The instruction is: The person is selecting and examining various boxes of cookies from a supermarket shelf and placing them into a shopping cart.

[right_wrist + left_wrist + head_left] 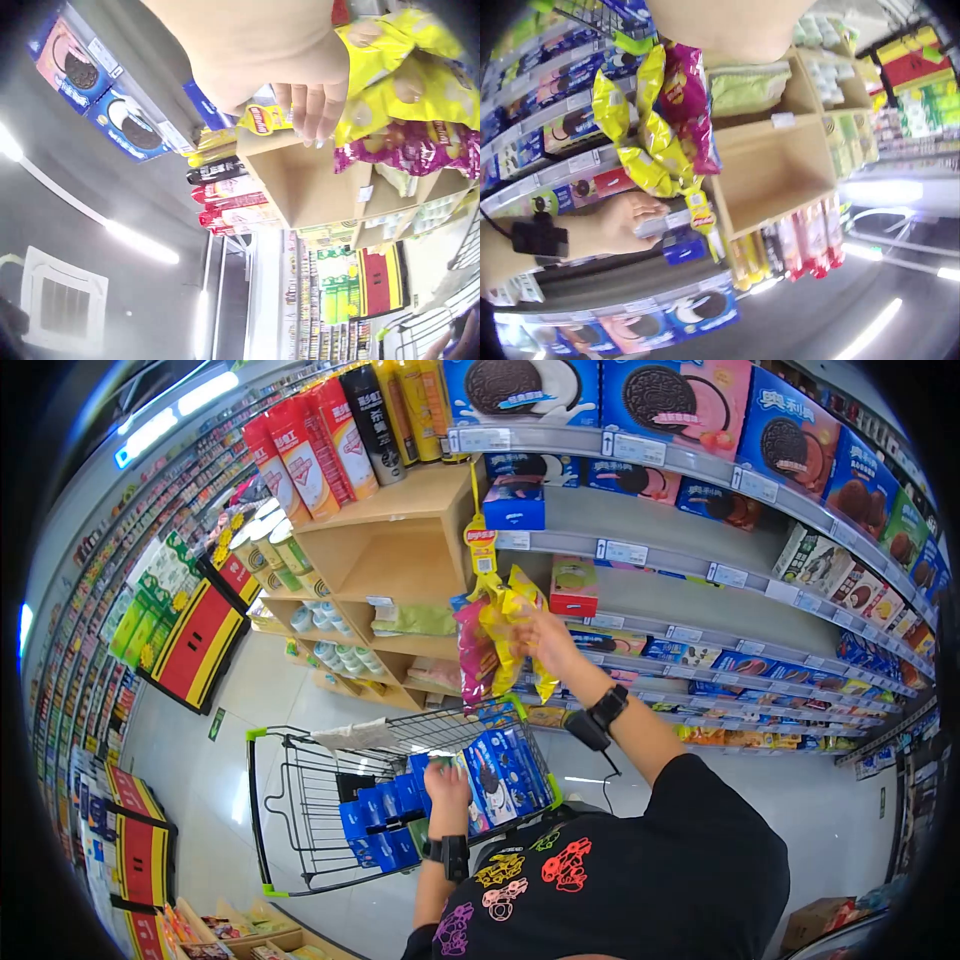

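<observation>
Yellow snack bags [515,615] [660,142] [405,90] and a magenta one [475,650] [688,105] [420,152] hang on a yellow strip beside the shelves. The right hand [545,642] [630,219] [277,67] is at the yellow bags, its fingers extended and slightly bent; whether they touch the bags is unclear. Over the cart [300,810], the left hand [448,792] [727,22] is among blue boxes [385,805]. Its fingers are too small and partly hidden to tell whether they hold anything.
Shelves with blue cookie boxes [665,400] fill the right side. A wooden rack [390,560] with red canisters [300,460] stands behind the cart. Red and yellow display stands [195,645] are at the left, with tiled floor [230,780] between.
</observation>
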{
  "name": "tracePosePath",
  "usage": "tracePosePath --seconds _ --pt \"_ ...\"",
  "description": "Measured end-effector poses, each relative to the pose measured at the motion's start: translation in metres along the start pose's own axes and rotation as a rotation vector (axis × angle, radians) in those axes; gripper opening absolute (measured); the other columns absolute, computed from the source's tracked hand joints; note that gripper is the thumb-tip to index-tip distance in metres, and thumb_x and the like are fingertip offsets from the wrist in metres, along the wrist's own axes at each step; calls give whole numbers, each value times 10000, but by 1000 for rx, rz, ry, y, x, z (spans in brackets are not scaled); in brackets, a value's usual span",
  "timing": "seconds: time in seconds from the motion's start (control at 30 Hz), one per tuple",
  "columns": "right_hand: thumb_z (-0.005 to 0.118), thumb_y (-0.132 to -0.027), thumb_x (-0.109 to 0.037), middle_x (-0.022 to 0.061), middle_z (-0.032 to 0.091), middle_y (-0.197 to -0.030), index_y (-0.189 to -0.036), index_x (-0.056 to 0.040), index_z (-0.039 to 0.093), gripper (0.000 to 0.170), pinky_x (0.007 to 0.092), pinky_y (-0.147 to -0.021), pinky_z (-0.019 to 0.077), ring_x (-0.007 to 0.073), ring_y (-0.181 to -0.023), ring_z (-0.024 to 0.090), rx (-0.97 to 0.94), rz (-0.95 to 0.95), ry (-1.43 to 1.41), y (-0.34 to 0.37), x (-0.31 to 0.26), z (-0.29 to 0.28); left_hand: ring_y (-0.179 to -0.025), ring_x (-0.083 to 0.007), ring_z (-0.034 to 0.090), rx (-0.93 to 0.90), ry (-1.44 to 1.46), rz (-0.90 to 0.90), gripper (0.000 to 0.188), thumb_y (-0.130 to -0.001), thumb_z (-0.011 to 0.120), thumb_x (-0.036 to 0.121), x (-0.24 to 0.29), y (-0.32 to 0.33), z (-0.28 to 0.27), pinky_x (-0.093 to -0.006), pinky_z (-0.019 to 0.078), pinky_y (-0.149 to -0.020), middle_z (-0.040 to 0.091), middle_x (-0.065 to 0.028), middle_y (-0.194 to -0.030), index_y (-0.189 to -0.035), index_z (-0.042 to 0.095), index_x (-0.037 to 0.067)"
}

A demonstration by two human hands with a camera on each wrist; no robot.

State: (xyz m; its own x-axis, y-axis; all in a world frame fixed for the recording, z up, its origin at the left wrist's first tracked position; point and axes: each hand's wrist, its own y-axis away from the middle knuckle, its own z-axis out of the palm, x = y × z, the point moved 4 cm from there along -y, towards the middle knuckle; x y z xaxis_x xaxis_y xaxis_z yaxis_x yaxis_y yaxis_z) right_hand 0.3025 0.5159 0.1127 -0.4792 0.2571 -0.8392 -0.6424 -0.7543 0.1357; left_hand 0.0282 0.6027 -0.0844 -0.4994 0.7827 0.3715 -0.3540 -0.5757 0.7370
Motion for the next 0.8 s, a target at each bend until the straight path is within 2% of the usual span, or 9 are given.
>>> tracePosePath --seconds 0.13,0.2,0.37,0.47,0.57,0.6,0.63,0.73,0.8 --pt "520 -814 -414 171 536 -1000 -1143 9 397 550 409 -796 464 256 -933 545 -15 37 -189 -20 -62 1 -1114 -191 379 -199 -206 231 374 -791 516 303 -5 43 124 -390 299 -917 415 -24 -1203 -1113 439 131" --pt "579 -758 -462 200 490 -1064 -1176 32 344 688 460 -856 427 304 -970 520 -2 118 -282 -35 -83 1 -1107 -235 367 -535 -302 337 462 -827 482 314 2 49 173 -403 301 -942 327 -40 -1292 -1216 350 102" --pt "655 -675 -500 217 431 -1134 -1174 69 331 823 475 -908 386 341 -1056 456 13 378 -439 -57 -121 9 -1151 -314 340 -594 -283 357 548 -836 464 328 12 102 267 -400 295 -957 253 -61 -1363 -1284 276 77" --pt "673 -658 -499 214 412 -1159 -1172 77 334 843 477 -923 372 344 -1078 434 40 470 -481 -69 -134 14 -1152 -318 344 -648 -314 244 581 -839 446 341 3 103 300 -406 289 -965 258 -91 -1355 -1307 235 68" --pt "681 -662 -472 192 452 -1125 -1132 16 403 732 452 -922 378 336 -1056 453 37 460 -406 -85 -141 12 -1165 -337 335 -588 -271 52 638 -827 451 378 -10 98 322 -414 281 -973 252 -123 -1354 -1330 195 81" --pt "681 -665 -463 184 465 -1112 -1119 0 422 699 446 -920 381 332 -1048 460 28 436 -366 -90 -145 14 -1167 -343 334 -581 -278 44 662 -820 457 391 -14 100 328 -416 282 -972 250 -134 -1352 -1337 181 83" --pt "668 -691 -410 155 507 -1058 -1082 -40 460 578 426 -898 399 315 -1010 490 22 380 -295 -93 -147 14 -1168 -350 333 -573 -283 35 687 -813 464 404 -20 104 334 -418 284 -971 248 -144 -1351 -1344 167 85" --pt "645 -717 -356 137 524 -1026 -1079 -44 467 510 419 -873 414 302 -970 512 31 336 -239 -100 -149 10 -1163 -364 340 -579 -293 37 728 -798 477 439 -30 103 347 -429 289 -965 249 -158 -1346 -1349 156 88" --pt "657 -677 -354 114 521 -1011 -1061 -69 490 507 407 -832 434 283 -938 514 12 356 -238 -106 -147 4 -1157 -370 346 -588 -300 55 738 -793 478 467 -33 105 356 -438 289 -961 256 -159 -1342 -1346 163 93"
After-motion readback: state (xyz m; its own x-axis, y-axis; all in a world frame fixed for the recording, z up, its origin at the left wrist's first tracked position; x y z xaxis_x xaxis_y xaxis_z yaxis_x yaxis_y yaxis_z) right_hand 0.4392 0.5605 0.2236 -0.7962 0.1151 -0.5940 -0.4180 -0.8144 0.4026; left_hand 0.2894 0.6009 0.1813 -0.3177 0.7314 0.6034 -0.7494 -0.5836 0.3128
